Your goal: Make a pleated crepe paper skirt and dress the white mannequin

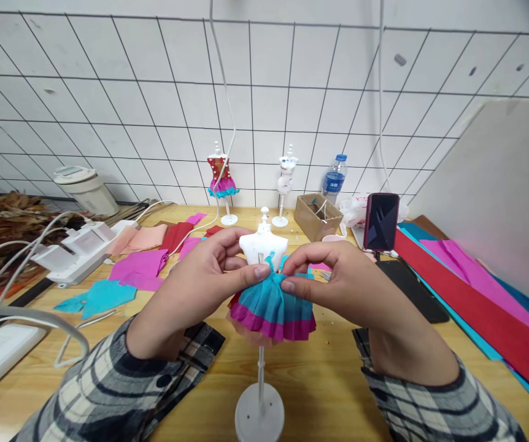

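Observation:
A small white dress form [264, 244] stands upright on a round base in front of me. Around its waist hangs a pleated paper skirt [271, 307], blue with a magenta hem and a peach layer below. My left hand [218, 270] is closed at the waist on the left, its thumb pressing the skirt's top edge. On the other side my right hand [333, 276] pinches the blue paper between thumb and index finger. A twisted blue strip sticks up over the form's chest. The left fingertips are partly hidden behind the form.
Two more dress forms, one in a red-and-magenta outfit [221, 175] and one bare [286, 178], stand by the tiled wall. A cardboard box [318, 216], water bottle [335, 178] and phone [381, 222] are behind right. Coloured paper [471, 301] lies right; a power strip [80, 252] and cables lie left.

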Demonstrator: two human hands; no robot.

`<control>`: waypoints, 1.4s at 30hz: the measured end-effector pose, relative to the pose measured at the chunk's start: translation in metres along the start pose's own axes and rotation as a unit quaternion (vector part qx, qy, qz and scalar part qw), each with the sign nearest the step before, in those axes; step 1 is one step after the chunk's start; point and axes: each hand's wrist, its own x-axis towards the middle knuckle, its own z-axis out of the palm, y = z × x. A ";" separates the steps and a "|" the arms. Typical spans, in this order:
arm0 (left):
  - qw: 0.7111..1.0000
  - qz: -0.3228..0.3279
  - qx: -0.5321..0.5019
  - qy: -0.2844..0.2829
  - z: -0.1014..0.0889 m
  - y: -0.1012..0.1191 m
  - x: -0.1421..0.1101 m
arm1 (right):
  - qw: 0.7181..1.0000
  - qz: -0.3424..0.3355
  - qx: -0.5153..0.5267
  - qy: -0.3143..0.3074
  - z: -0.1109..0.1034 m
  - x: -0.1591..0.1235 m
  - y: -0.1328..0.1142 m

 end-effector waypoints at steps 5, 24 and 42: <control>1.000 -0.022 -0.010 -0.015 0.002 0.000 -0.002 | 0.999 0.000 -0.015 0.048 0.002 0.000 -0.001; 0.982 0.105 0.085 0.129 0.017 0.002 -0.011 | 0.999 0.024 0.002 0.034 -0.001 -0.002 -0.001; 1.000 -0.008 -0.010 -0.017 0.010 0.000 -0.004 | 0.997 -0.010 -0.063 0.049 -0.003 -0.004 -0.003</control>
